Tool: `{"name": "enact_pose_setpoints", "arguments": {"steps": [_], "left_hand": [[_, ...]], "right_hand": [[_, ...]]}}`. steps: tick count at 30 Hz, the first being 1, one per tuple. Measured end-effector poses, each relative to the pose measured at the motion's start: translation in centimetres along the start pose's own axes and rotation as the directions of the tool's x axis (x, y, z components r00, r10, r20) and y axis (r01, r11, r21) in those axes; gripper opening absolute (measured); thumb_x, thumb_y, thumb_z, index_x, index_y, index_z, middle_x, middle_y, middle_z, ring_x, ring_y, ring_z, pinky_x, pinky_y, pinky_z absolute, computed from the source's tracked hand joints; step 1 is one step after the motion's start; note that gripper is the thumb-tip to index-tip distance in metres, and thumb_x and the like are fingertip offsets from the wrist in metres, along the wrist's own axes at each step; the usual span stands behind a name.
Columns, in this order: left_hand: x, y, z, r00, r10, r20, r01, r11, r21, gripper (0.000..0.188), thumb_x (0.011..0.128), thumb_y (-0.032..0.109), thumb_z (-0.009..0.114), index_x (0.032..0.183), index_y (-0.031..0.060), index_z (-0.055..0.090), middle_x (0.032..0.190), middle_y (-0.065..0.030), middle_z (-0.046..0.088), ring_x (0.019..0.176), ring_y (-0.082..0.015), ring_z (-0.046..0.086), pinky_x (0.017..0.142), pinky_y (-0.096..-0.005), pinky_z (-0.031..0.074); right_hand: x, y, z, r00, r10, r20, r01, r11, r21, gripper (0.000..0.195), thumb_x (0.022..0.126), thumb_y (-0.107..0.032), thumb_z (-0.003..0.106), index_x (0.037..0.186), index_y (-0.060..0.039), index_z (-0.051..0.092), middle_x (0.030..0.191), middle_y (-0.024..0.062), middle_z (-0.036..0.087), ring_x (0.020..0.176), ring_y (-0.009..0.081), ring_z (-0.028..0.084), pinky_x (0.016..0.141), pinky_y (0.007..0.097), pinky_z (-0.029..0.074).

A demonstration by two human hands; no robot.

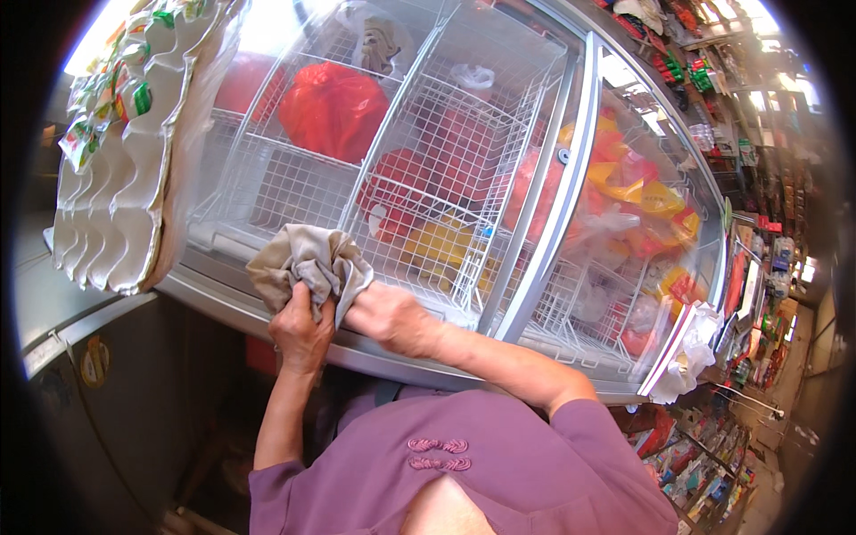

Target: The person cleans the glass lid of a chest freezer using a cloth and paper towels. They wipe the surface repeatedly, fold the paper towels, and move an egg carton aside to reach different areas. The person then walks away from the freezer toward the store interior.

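A crumpled grey-beige cloth [314, 264] is bunched up over the near edge of a glass-topped chest freezer [568, 234]. My left hand [301, 328] grips the cloth from below, thumb pressed into its folds. From the right, my right hand [388, 317] has its fingers tucked in the cloth's side, and the fingertips are hidden there. Beneath the glass hang white wire baskets [461, 180]. A red plastic bag [334, 110] lies beyond the cloth, and a yellow package [441, 247] is in the basket to the right.
Stacked cardboard egg trays [114, 200] with small packets [130, 100] on top stand at the freezer's left end. White crumpled paper [685, 354] hangs at its right corner. Shelves of packaged goods [769, 267] line the right side. A dark cabinet [100, 414] stands at lower left.
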State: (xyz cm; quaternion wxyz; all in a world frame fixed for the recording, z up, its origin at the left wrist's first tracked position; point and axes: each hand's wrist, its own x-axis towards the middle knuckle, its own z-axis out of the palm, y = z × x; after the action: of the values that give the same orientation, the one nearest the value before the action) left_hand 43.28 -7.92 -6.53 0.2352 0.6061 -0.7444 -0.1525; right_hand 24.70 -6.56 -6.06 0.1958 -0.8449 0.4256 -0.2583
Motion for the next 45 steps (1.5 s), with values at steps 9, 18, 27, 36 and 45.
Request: {"name": "enact_pose_setpoints", "arguments": {"steps": [9, 18, 27, 36, 45], "left_hand": [[-1.6, 0.0, -1.4, 0.977, -0.159, -0.141, 0.081, 0.892, -0.445, 0.048, 0.085, 0.026, 0.064, 0.124, 0.0006, 0.052, 0.098, -0.0195, 0.065, 0.086, -0.0303, 0.065, 0.075, -0.0379, 0.051], [-1.6, -0.2, -0.6, 0.977, -0.097, -0.188, 0.078, 0.991, -0.109, 0.033, 0.085, 0.017, 0.065, 0.112, 0.0005, 0.059, 0.079, -0.0195, 0.065, 0.071, -0.0374, 0.065, 0.063, -0.0417, 0.051], [-1.8, 0.0, -0.7, 0.98, -0.105, -0.169, 0.086, 0.99, -0.113, 0.033, 0.082, 0.013, 0.067, 0.112, 0.0011, 0.06, 0.077, -0.017, 0.065, 0.066, -0.0356, 0.064, 0.059, -0.0399, 0.05], [-1.7, -0.6, -1.4, 1.0, -0.017, -0.023, 0.01, 0.966, -0.259, 0.036, 0.081, 0.013, 0.067, 0.11, -0.0051, 0.057, 0.077, -0.0189, 0.064, 0.062, -0.0353, 0.063, 0.058, -0.0393, 0.05], [-0.6, -1.1, -1.7, 0.999, 0.045, 0.016, -0.036, 0.922, -0.384, 0.038, 0.081, 0.014, 0.068, 0.11, -0.0063, 0.057, 0.078, -0.0166, 0.065, 0.066, -0.0324, 0.066, 0.063, -0.0368, 0.052]], "right_hand": [[-8.8, 11.5, -18.9, 0.556, 0.59, -0.586, -0.828, 0.455, -0.327, 0.029, 0.095, -0.031, 0.053, 0.096, -0.0029, 0.062, 0.085, 0.0177, 0.064, 0.081, 0.0353, 0.064, 0.069, 0.0436, 0.05], [-7.8, 15.7, -18.2, 0.609, 0.68, -0.408, -0.793, 0.534, -0.294, 0.04, 0.085, -0.032, 0.06, 0.113, -0.0045, 0.054, 0.095, 0.0223, 0.065, 0.089, 0.0376, 0.064, 0.077, 0.0459, 0.049], [-10.2, 17.5, -18.2, 0.634, 0.644, -0.427, -0.701, 0.712, 0.033, 0.023, 0.09, -0.022, 0.06, 0.101, -0.0024, 0.06, 0.068, 0.0035, 0.059, 0.063, 0.0152, 0.06, 0.058, 0.0323, 0.048], [-3.5, 20.2, -24.5, 0.41, 0.539, -0.735, -0.696, 0.706, 0.129, 0.03, 0.098, -0.024, 0.048, 0.103, 0.0001, 0.064, 0.099, 0.0078, 0.063, 0.088, 0.0163, 0.059, 0.079, 0.0304, 0.047], [-2.4, 23.2, -21.5, 0.777, 0.479, -0.407, -0.614, 0.435, -0.659, 0.015, 0.084, -0.015, 0.064, 0.095, -0.0056, 0.066, 0.09, 0.0139, 0.056, 0.09, 0.0319, 0.058, 0.078, 0.0417, 0.047]]}}
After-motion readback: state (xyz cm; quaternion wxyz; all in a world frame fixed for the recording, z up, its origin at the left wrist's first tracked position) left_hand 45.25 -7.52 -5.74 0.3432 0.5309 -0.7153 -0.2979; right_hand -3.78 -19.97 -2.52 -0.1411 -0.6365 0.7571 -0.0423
